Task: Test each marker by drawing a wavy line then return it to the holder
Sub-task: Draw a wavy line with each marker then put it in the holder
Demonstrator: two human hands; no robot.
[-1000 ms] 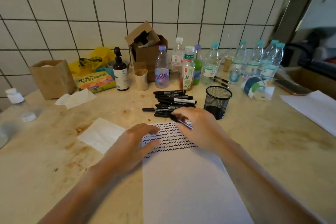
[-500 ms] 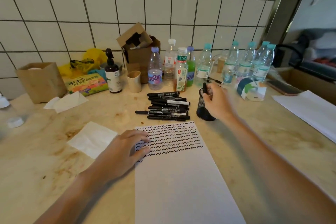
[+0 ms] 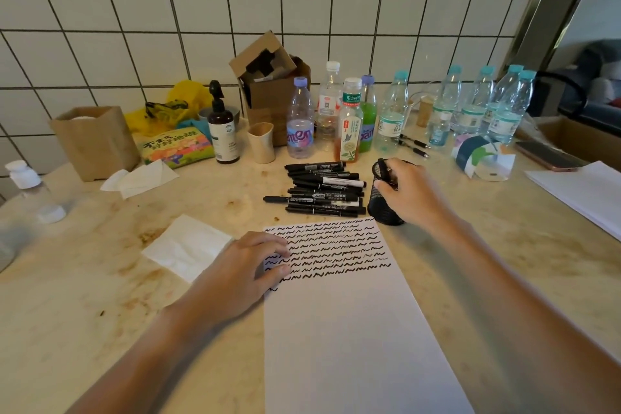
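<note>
A white sheet of paper (image 3: 342, 319) lies in front of me, its top part filled with rows of black wavy lines. My left hand (image 3: 242, 269) rests flat on the sheet's left edge, fingers spread. Beyond the sheet lies a pile of several black markers (image 3: 322, 188). To their right stands the black mesh holder (image 3: 379, 208). My right hand (image 3: 408, 191) is over the holder's rim, fingers closed on a black marker (image 3: 383, 170) that points down into it.
Several plastic bottles (image 3: 389, 118) stand in a row along the tiled wall, with a cardboard box (image 3: 268, 84), a brown pump bottle (image 3: 221, 128) and a paper bag (image 3: 94, 141). A tissue (image 3: 188, 245) lies left of the sheet. More paper (image 3: 581, 191) and a phone (image 3: 547, 155) are at the right.
My right hand left the paper with the marker and moved right and back to the mesh holder, then lowered the marker into it. My left hand stayed on the sheet.
</note>
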